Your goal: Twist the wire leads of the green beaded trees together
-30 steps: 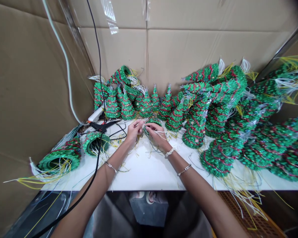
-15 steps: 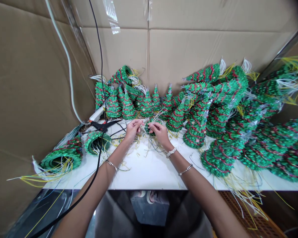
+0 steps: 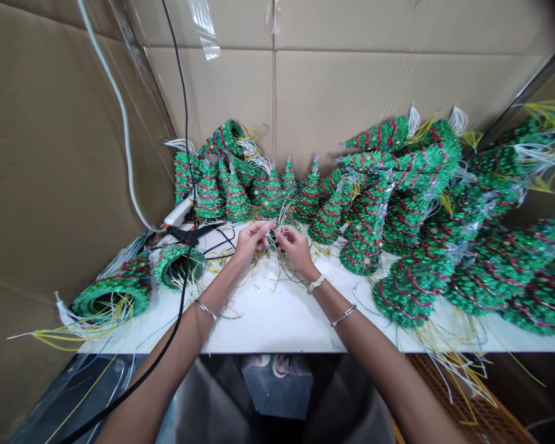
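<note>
"What are the hands doing?"

"Both are pinched shut on a bundle of thin pale wires point(image 3: 281, 214). The left hand point(image 3: 252, 242) and right hand point(image 3: 296, 245) almost meet, fingertips close together."

"And where's the tree those wires sprout from?"

"A small green tinsel tree point(image 3: 290, 227), just behind the hands and partly hidden by them, at the back of the white worktop point(image 3: 259, 327)."

"What's around it?"

"More tinsel trees point(image 3: 237, 200) stand to the left, others point(image 3: 409, 287) lie piled on the right — red-banded, wires trailing. Loose wire scraps point(image 3: 263, 280) litter the worktop under the wrists. Farther left, a white glue gun point(image 3: 179, 213) sits beside a black-handled tool point(image 3: 189, 233), backed by a cardboard wall point(image 3: 333, 105)."
</note>
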A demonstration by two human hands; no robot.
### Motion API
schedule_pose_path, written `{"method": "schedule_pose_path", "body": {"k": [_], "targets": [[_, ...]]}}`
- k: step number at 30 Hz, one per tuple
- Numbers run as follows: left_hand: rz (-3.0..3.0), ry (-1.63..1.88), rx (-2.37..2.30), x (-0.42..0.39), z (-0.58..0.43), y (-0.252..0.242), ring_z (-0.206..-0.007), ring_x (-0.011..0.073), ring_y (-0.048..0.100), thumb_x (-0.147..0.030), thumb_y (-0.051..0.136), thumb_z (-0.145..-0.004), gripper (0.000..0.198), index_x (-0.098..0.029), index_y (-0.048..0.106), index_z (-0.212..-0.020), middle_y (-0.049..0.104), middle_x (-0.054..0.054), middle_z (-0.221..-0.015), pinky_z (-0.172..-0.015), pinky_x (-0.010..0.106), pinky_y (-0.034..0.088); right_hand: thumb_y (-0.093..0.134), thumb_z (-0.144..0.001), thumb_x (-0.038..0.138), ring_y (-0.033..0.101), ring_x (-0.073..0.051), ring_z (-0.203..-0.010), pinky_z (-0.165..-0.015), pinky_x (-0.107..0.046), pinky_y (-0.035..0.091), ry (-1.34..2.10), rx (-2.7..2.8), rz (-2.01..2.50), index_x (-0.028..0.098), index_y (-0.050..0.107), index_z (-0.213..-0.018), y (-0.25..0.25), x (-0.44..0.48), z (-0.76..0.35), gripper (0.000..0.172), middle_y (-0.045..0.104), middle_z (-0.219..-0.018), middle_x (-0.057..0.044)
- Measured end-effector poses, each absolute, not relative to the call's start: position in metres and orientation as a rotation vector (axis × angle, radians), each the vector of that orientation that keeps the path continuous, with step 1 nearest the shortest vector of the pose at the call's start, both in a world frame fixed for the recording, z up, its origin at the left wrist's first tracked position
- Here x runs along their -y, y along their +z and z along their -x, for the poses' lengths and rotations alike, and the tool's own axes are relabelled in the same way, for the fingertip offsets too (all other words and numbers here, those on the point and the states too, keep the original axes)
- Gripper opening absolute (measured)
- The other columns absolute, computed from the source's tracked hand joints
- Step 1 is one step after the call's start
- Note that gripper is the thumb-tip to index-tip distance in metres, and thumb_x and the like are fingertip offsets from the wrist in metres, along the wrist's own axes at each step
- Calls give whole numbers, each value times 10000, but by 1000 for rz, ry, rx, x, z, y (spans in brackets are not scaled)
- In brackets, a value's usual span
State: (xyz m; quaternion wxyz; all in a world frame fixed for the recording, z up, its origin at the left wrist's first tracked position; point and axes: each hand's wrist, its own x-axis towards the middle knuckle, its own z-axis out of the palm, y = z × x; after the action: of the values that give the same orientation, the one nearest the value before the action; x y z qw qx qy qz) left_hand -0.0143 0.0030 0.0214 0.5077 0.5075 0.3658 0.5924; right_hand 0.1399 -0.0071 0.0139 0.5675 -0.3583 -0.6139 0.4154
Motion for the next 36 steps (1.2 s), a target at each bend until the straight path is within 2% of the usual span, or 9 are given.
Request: {"method": "schedule_pose_path", "body": {"k": [4,10,19,23,28,33,36], "targets": [[-1187,1464,-924,-3,12,18,-455,65,427,-509,822,-701,408,-156,745,-888,541,-27,-539,-428,192,261,653,-850,563,563,-133,-581,-558,-263,467,996,1399,828,212,629,-936,14,7,-140,363,620,-737,6],[-1180,1490,-956,-2,8,12,-457,60,373,-509,807,-732,371,-170,737,-866,474,-49,-518,-438,192,253,652,-853,557,545,-135,-581,-545,-265,445,977,1439,828,212,664,-966,14,9,-139,363,618,-738,1],[-1183,1520,-951,-3,5,10,-457,59,371,-491,813,-718,366,-169,751,-880,510,-42,-538,-440,199,251,637,-879,508,543,-141,-588,-555,-277,452,875,1496,836,207,703,-978,10,7,-137,324,662,-786,-24],[-1174,1532,-940,-2,3,13,-464,52,379,-478,828,-697,365,-169,756,-877,577,-24,-603,-442,199,259,635,-884,497,545,-143,-580,-559,-283,456,865,1506,829,209,709,-969,11,7,-138,309,664,-783,-28],[-1183,1498,-954,0,5,15,-449,54,369,-504,823,-695,381,-166,750,-856,546,-33,-560,-428,198,256,641,-865,553,558,-150,-582,-558,-291,474,881,1512,840,217,719,-950,13,8,-139,355,670,-787,-32],[-1197,1457,-946,-2,8,16,-452,44,384,-513,819,-708,387,-174,743,-877,591,-21,-625,-417,184,264,651,-843,610,577,-156,-597,-564,-291,499,986,1449,842,219,737,-936,15,8,-139,411,646,-750,-25],[-1198,1449,-933,-4,9,15,-445,43,377,-502,817,-718,372,-168,740,-864,549,-34,-581,-411,179,253,658,-845,605,578,-152,-582,-550,-286,487,983,1456,821,216,746,-937,15,7,-139,409,639,-744,-25]]}}
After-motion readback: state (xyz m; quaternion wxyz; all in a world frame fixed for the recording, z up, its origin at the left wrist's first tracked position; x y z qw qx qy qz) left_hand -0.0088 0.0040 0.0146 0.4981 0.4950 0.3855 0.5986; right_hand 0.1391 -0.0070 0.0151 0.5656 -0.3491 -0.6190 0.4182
